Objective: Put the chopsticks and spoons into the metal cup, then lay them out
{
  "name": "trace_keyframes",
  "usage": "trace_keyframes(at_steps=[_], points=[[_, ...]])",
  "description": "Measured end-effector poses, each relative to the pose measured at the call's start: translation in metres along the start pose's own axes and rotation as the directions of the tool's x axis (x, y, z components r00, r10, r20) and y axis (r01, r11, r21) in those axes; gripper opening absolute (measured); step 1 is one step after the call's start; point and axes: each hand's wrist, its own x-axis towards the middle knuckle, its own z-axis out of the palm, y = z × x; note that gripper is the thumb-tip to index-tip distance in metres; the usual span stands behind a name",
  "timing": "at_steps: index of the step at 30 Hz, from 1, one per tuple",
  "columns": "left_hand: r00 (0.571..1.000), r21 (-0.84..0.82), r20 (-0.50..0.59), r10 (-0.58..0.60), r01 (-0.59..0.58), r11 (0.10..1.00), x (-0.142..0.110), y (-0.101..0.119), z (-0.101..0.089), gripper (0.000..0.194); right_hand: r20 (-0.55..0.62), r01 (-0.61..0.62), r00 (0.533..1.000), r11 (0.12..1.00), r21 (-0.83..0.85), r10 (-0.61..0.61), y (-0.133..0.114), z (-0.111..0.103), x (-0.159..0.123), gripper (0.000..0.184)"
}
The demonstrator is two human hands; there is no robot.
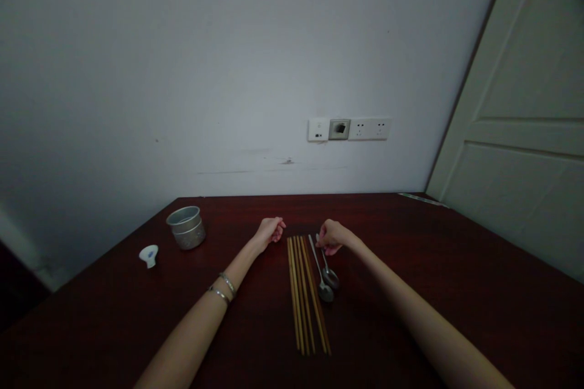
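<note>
Several wooden chopsticks lie side by side on the dark red table, pointing away from me. Just right of them rests a metal spoon, its handle running up along the chopsticks. My right hand is closed around the handle end of a second metal spoon, whose bowl lies beside the first one's. To the left of the chopsticks' far ends, my left hand is curled with its fingers folded in, and nothing shows in it. Two bangles circle the left wrist.
On the left of the table stand a round metal tin and a short white ceramic spoon. A white wall with sockets rises behind the table. At the right is a pale panelled door.
</note>
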Motion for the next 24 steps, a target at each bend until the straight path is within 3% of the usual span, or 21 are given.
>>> trace_keyframes(at_steps=[6,9,12,14,16,21,24], points=[[1.0,-0.008,-0.007,0.012,-0.012,1.0,-0.001,0.0,0.0,0.023,-0.018,0.044,0.999,0.998,0.04,-0.043,0.007,-0.009,0.005,0.023],[1.0,-0.013,-0.023,0.014,-0.014,1.0,-0.002,0.004,0.001,0.024,-0.166,0.12,0.98,0.992,0.032,-0.113,0.016,-0.018,0.011,0.018],[0.998,-0.01,-0.026,0.057,-0.057,0.998,-0.008,0.017,0.005,0.024,-0.398,0.225,0.88,0.965,-0.134,-0.26,0.031,-0.028,0.017,0.018],[0.994,0.012,-0.008,0.11,-0.11,0.994,-0.016,0.032,0.01,0.025,-0.492,0.211,0.793,0.92,-0.33,-0.359,0.043,-0.033,0.02,0.02],[0.986,0.059,0.023,0.164,-0.165,0.985,-0.029,0.052,0.018,0.026,-0.517,0.149,0.753,0.871,-0.468,-0.406,0.054,-0.036,0.022,0.022],[0.944,0.146,0.154,0.291,-0.313,0.938,-0.082,0.109,0.041,0.028,-0.464,0.073,0.761,0.77,-0.633,-0.454,0.072,-0.032,0.026,0.033],[0.913,0.201,0.189,0.362,-0.397,0.896,-0.116,0.135,0.04,0.029,-0.461,0.045,0.752,0.734,-0.678,-0.472,0.08,-0.028,0.031,0.039]])
